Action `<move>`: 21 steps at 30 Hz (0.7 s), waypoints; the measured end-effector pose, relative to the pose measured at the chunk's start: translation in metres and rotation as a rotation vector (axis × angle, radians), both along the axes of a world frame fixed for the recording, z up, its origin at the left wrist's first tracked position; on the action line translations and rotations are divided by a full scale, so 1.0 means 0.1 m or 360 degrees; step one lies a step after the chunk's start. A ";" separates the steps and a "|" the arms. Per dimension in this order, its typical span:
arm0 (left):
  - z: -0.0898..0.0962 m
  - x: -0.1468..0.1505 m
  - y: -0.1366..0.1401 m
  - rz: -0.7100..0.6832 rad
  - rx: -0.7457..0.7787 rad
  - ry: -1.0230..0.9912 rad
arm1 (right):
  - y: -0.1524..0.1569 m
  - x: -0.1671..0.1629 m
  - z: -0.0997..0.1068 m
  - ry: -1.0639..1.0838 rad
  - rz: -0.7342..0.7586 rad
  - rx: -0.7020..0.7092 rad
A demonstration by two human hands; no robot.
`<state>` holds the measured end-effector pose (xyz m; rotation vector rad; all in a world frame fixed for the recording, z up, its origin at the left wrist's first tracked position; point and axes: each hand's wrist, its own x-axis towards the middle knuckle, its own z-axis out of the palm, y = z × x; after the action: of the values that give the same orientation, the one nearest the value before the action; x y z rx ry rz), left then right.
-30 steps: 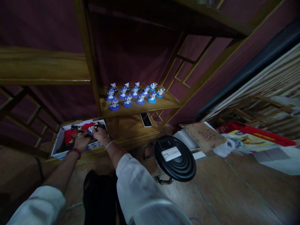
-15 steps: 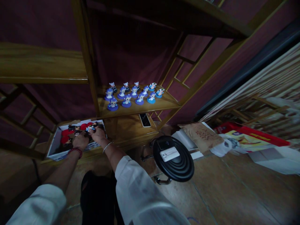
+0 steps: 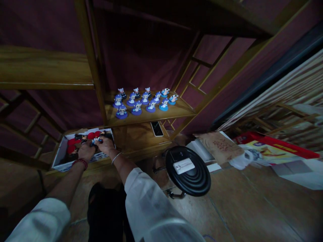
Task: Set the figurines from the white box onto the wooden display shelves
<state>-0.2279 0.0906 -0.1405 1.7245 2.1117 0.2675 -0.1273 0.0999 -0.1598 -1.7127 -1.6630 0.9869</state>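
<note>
A shallow white cardboard box [image 3: 59,155] stands on the low ledge at the left, holding several dark and red figurines [image 3: 72,149]. My right hand [image 3: 106,146] reaches over the box's right part, its fingers closed on a small blue-and-white figurine [image 3: 96,140]. Just left of it, my left hand [image 3: 86,151] is inside the box with curled fingers. What those left fingertips grip, if anything, is hidden. On the shelf above the ledge stand rows of figurines, among them a purple-haired figurine [image 3: 136,108] on a purple base.
A phone [image 3: 156,129] lies on the ledge [image 3: 133,134] right of the box. A round black stool [image 3: 196,183] carries a white item [image 3: 183,166] and a dark flat item. Brown paper [image 3: 219,146], a plastic bag [image 3: 242,160] and a red-yellow box [image 3: 272,151] lie on the floor.
The figurine in my right hand has shifted slightly left and down within the box. My left hand has barely moved. The whole view has shifted a little.
</note>
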 end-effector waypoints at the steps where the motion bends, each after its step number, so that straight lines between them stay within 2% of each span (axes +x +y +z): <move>1: -0.01 -0.01 0.00 -0.0002 0.0022 -0.0009 | 0.00 0.00 0.01 0.0002 -0.0009 -0.0005; 9: -0.11 -0.05 0.05 -0.0057 0.0111 0.0003 | 0.01 -0.02 -0.02 -0.0089 0.0038 0.0070; 21: -0.13 -0.05 0.05 -0.0040 0.0177 -0.0260 | 0.05 -0.02 -0.02 -0.0138 0.0073 0.0015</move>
<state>-0.2325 0.0952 -0.1533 1.7263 1.9897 0.5091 -0.1288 0.1046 -0.1622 -1.7406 -1.7662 0.9360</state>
